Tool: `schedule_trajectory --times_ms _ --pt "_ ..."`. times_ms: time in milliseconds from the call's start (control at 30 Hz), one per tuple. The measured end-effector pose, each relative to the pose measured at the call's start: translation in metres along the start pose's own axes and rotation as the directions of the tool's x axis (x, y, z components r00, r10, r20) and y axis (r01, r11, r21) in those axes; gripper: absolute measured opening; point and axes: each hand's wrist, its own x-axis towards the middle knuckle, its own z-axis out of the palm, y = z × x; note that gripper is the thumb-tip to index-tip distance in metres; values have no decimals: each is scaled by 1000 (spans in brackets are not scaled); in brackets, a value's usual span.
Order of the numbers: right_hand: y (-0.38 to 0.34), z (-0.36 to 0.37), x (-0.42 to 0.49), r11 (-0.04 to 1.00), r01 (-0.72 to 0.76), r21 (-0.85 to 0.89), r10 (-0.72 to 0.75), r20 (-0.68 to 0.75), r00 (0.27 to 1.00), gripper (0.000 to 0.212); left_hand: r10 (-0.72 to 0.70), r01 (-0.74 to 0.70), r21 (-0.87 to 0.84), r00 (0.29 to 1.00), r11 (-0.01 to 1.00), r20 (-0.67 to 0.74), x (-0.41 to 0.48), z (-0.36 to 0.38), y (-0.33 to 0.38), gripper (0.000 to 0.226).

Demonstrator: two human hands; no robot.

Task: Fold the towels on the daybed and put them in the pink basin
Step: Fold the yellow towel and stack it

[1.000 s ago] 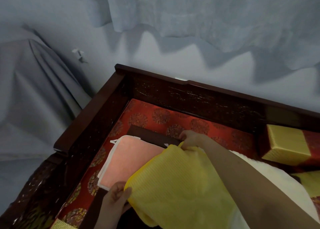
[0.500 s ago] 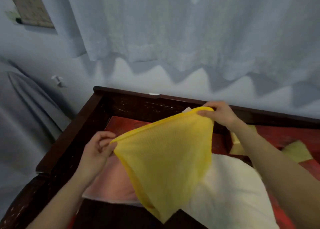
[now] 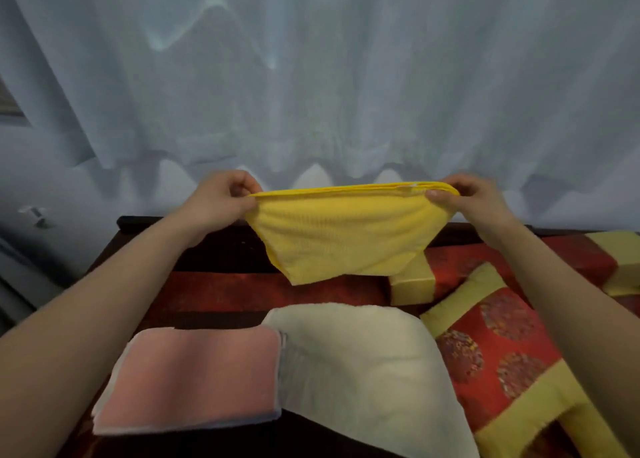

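Observation:
A yellow towel [image 3: 341, 234] hangs in the air, doubled over, its top edge stretched level between my hands. My left hand [image 3: 218, 198] pinches its left corner and my right hand [image 3: 467, 198] pinches its right corner. Below on the daybed [image 3: 221, 288] lies a folded pink towel [image 3: 194, 378] with a white border. A cream towel [image 3: 363, 371] lies spread beside it on the right, touching it. No pink basin shows in this view.
Red and gold cushions [image 3: 498, 340] lie on the right of the daybed. The dark wooden back rail [image 3: 145, 223] runs behind my hands. A pale curtain [image 3: 311, 76] hangs along the wall above it.
Both hands have lifted the yellow towel off the daybed and pulled its top edge straight and level. The view has swung up and to the right.

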Motion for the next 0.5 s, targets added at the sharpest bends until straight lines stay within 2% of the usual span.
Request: schedule_trajectory --times_ms 100,233,267,333,400,433,500 --pt "11 -15 -13 999 -1 -43 1 -1 1000 21 -46 46 5 998 999 -35 12 19 7 22" --pt "16 -31 -29 1000 -15 -27 14 -58 998 14 -114 127 -110 986 986 125 14 31 14 24" --pt "17 -38 -35 1000 -25 -18 25 -29 999 17 -127 160 -158 972 974 200 10 34 14 24" --pt "20 -51 -53 999 -51 1 50 146 988 18 -123 208 -205 924 956 362 0 36 10 20" --pt "31 -62 -75 993 -113 -37 119 346 931 20 -128 222 -138 862 965 490 -13 42 -2 16" --pt "38 -64 -85 987 -142 -78 161 383 910 22 -140 208 -82 854 975 501 -19 45 -10 15" --pt "55 -64 -98 977 -145 -156 193 360 913 32 -160 191 -28 886 981 435 -24 56 -24 17"
